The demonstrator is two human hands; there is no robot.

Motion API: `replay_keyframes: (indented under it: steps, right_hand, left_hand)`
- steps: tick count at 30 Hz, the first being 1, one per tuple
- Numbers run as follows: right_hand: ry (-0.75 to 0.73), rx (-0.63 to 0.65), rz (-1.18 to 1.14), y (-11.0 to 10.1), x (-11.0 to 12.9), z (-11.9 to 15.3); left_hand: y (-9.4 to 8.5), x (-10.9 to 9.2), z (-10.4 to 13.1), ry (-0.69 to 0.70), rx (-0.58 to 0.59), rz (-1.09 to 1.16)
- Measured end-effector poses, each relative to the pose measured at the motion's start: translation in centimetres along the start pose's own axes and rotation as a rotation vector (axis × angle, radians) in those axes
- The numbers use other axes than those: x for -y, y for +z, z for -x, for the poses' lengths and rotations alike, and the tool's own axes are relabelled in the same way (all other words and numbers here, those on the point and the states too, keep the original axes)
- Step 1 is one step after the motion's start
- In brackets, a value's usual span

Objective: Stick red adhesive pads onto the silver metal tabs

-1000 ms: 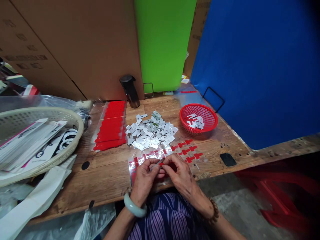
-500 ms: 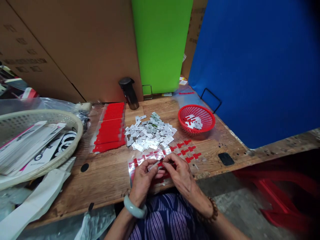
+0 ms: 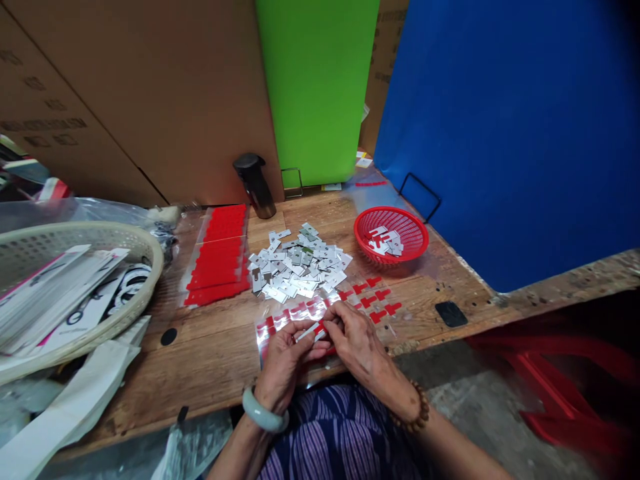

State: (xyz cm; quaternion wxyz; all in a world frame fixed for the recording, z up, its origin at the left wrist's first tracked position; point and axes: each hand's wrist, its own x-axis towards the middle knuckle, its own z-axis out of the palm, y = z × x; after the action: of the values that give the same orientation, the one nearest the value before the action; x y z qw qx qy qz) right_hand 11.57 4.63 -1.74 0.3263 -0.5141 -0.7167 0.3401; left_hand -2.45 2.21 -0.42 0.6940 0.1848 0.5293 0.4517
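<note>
My left hand (image 3: 285, 350) pinches a small flat silvery metal plate (image 3: 307, 335) between thumb and fingers. At the plate's right end, my right hand (image 3: 353, 340) is closed on a small red sticker (image 3: 319, 327) that lies against the plate. The tips of my right fingers are partly hidden. Beneath both hands is a clear sheet with rows of red T-shaped stickers (image 3: 367, 301). Just beyond the sheet lies a loose pile of metal plates (image 3: 300, 263). A red plastic basket (image 3: 417, 250) to the right holds several plates with red on them.
Stacked red sticker sheets (image 3: 217, 250) lie left of the pile, with a dark bottle (image 3: 256, 187) behind. A large cream basket (image 3: 155, 267) of printed cards stands at the left. Cardboard, green and blue panels (image 3: 500, 147) wall the table. A red stool (image 3: 555, 393) is at lower right.
A red sticker now shows on the end of the plate, where a dark end showed before. My right fingers have shifted slightly at that spot. The view has moved a little.
</note>
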Motion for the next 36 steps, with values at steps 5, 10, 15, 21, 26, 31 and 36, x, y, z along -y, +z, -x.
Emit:
replay_keyframes:
  steps: [5,10,15,21,26,31,36]
  right_hand:
    - [-0.072,-0.064,0.065,0.2,0.0,0.3]
    - [-0.098,-0.071,0.096,0.3,0.1,0.3]
    - [-0.081,-0.083,0.11,0.3,-0.1,0.3]
    - [-0.043,-0.066,0.104,0.4,0.0,0.4]
    - [0.04,-0.117,0.077,0.3,-1.0,0.2]
    - [0.158,-0.133,-0.095,-0.9,-2.4,-0.3]
    - [0.27,0.037,-0.39,-1.6,-1.8,0.0]
  left_hand:
    - [-0.1,0.2,0.0,0.033,-0.006,-0.008]
    - [0.0,0.3,0.0,0.049,-0.007,-0.025]
    - [0.0,0.3,0.0,0.071,-0.015,-0.064]
    - [-0.3,0.3,0.0,0.042,-0.012,-0.089]
    - [-0.4,0.3,-0.1,0.0,-0.029,-0.059]
    - [0.1,-0.2,0.3,-0.075,-0.041,-0.039]
    - [0.5,-0.4,0.5,-0.083,-0.041,-0.055]
